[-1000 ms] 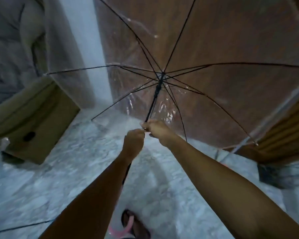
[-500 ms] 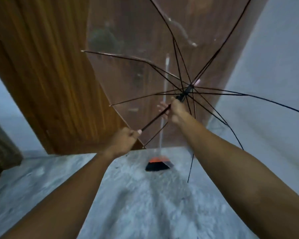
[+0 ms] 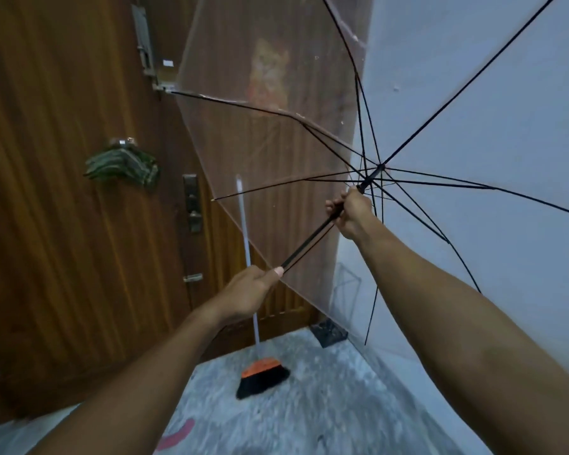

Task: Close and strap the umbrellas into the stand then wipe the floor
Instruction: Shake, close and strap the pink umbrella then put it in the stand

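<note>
One clear umbrella (image 3: 309,239) is held fully open in mid-air, right of centre, with the canopy turned away toward the far door (image 3: 63,192) and the right-hand wall (image 3: 473,93). The near end of the shaft is gripped by the left hand (image 3: 248,290), fingers curled tight round it and thumb laid along the top, likely to keep the shaft steady. The shaft just below the runner (image 3: 363,185) is wrapped by the right hand (image 3: 352,211), fingers closed round it, judged to be placed there so the catch can be released and the runner pulled down. No folding of the ribs is seen yet, so the closing step is judged as only starting. A faint wire frame with a dark base (image 3: 329,333), possibly the stand, is seen through the canopy in the far right corner; this cannot be confirmed. A broom (image 3: 262,376) is stood against the door on the grey floor (image 3: 326,405), and a green cloth (image 3: 122,165) is hung on the door knob. Compared with a second ago, the hands have been spread well apart, the right one moved up the shaft, and the view has been swung right, away from a cardboard box. Compared with half a second ago, the grips are much the same and the canopy is no more closed.
</note>
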`<act>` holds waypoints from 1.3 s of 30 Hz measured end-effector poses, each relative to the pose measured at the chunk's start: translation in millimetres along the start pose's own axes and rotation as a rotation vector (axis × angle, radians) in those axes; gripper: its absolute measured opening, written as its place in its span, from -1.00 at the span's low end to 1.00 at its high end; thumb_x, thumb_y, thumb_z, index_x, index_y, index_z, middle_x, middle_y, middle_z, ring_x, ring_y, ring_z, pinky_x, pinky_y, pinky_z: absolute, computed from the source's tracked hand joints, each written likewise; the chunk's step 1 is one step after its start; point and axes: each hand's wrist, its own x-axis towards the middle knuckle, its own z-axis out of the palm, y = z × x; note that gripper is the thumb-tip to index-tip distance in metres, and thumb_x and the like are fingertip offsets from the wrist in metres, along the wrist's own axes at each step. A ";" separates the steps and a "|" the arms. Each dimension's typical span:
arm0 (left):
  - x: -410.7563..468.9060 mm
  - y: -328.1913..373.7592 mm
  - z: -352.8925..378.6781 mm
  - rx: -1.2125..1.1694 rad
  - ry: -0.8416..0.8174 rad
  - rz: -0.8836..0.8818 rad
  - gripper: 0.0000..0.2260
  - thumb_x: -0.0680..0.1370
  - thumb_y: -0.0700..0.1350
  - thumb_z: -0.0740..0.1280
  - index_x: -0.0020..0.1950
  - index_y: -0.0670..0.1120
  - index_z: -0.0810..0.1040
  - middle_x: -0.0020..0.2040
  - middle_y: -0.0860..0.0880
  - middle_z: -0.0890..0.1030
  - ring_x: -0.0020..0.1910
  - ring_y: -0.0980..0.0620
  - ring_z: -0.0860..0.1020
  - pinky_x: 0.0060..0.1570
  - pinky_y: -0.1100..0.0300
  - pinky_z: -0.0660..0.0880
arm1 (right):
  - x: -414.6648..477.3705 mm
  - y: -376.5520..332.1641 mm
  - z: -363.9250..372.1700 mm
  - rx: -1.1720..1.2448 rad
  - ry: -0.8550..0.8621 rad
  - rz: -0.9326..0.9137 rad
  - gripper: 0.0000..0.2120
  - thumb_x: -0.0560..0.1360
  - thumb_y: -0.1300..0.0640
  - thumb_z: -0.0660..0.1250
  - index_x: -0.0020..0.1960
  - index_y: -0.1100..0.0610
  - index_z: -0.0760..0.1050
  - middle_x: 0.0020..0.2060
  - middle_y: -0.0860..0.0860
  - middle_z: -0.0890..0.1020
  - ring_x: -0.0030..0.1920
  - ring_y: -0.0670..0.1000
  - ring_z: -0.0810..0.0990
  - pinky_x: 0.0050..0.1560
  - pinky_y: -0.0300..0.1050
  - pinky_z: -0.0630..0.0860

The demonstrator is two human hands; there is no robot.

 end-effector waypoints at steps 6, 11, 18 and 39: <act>25.4 17.9 -2.6 -0.006 0.009 0.024 -0.47 0.68 0.17 0.09 -0.44 -0.04 0.16 -0.50 0.01 0.14 -0.55 0.05 0.07 -0.30 0.06 0.14 | -6.8 -13.9 6.6 0.115 -0.036 -0.002 -0.71 0.73 0.03 0.03 -0.10 0.14 0.31 -0.37 0.06 0.41 -0.34 0.07 0.60 -0.31 -0.09 0.56; 48.8 30.4 4.2 -0.039 0.106 0.014 -0.46 0.70 0.10 0.08 -0.47 -0.04 0.18 -0.53 0.03 0.18 -0.62 0.10 0.12 -0.37 0.14 0.09 | -13.1 21.1 32.6 0.200 -0.231 0.133 -0.64 0.71 0.01 0.09 -0.24 0.09 0.31 -0.51 0.03 0.46 -0.54 -0.01 0.52 -0.44 -0.13 0.60; 71.0 31.6 -16.7 -0.195 0.034 -0.029 -0.55 0.68 0.04 0.15 -0.38 -0.11 0.38 -0.54 0.01 0.35 -0.47 0.00 0.30 -0.37 0.15 0.18 | -4.5 32.7 64.0 0.194 -0.171 0.123 -0.61 0.63 0.27 -0.06 -0.35 0.03 0.19 -0.65 -0.10 0.18 -0.69 -0.16 0.05 -0.71 -0.37 -0.04; 265.3 4.0 20.7 -0.854 -0.238 -0.268 -0.51 0.69 0.04 0.09 -0.42 -0.10 0.20 -0.63 -0.02 0.19 -0.73 0.07 0.14 -0.69 0.33 0.05 | 184.9 17.4 38.6 0.215 -0.276 0.266 -0.60 0.68 0.11 0.05 -0.34 0.04 0.20 -0.62 -0.06 0.24 -0.69 -0.11 0.17 -0.55 -0.43 0.12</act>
